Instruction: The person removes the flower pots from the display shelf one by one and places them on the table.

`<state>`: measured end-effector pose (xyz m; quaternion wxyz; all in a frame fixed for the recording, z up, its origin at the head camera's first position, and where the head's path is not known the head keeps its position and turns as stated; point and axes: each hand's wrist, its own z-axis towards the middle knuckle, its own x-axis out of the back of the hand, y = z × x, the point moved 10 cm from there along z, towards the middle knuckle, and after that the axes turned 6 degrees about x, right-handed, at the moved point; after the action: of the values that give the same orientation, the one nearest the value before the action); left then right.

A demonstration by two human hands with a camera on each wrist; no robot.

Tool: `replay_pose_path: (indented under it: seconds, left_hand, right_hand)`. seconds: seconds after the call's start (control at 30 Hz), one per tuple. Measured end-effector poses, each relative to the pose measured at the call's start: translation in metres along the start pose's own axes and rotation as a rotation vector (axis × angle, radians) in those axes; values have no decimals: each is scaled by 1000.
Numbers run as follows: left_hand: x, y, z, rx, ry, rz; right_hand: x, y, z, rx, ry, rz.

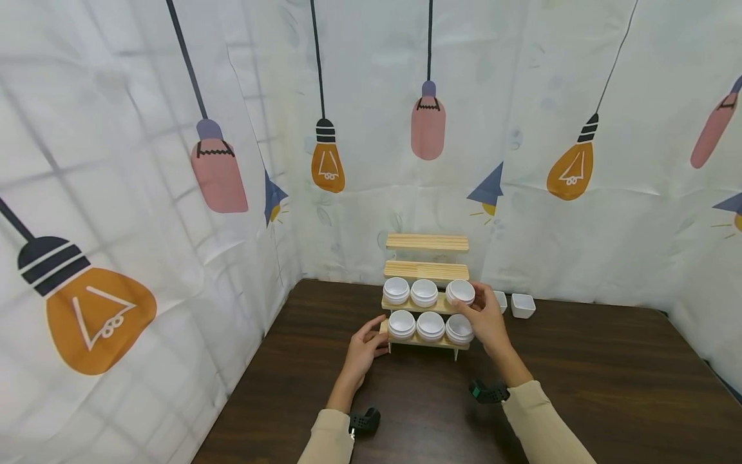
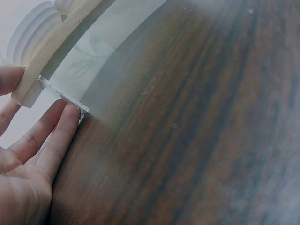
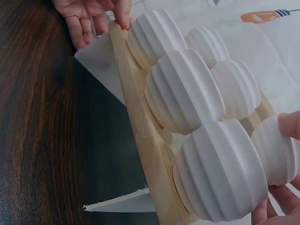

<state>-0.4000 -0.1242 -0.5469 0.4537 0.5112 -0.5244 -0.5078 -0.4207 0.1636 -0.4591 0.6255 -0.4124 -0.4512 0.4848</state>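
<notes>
A tiered stand with wooden shelves (image 1: pixel 426 344) and clear supports stands on the table. Three ribbed white cups (image 1: pixel 430 327) sit on its lowest shelf. On the shelf above are two more white cups (image 1: pixel 424 292) and, at the right end, a third cup (image 1: pixel 460 292). My right hand (image 1: pixel 485 317) holds that third cup between thumb and fingers, at shelf level. My left hand (image 1: pixel 362 348) grips the left end of the lowest shelf. In the left wrist view, its fingers (image 2: pixel 61 126) touch the clear support beneath the wood (image 2: pixel 42 65).
Two upper shelves (image 1: pixel 427 242) of the stand bear nothing. Small square white dishes (image 1: pixel 523 305) lie right of the stand, one partly behind my right hand. The dark wooden table (image 1: pixel 608 374) meets a printed white curtain (image 1: pixel 371 129) at the back and left.
</notes>
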Motion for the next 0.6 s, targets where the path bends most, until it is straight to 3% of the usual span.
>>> replay_pose_path:
  seconds: [0.6]
  left_hand:
    - [0,-1,2,8,2,-5]
  right_hand:
    - [35,-10,-11,22,107,17]
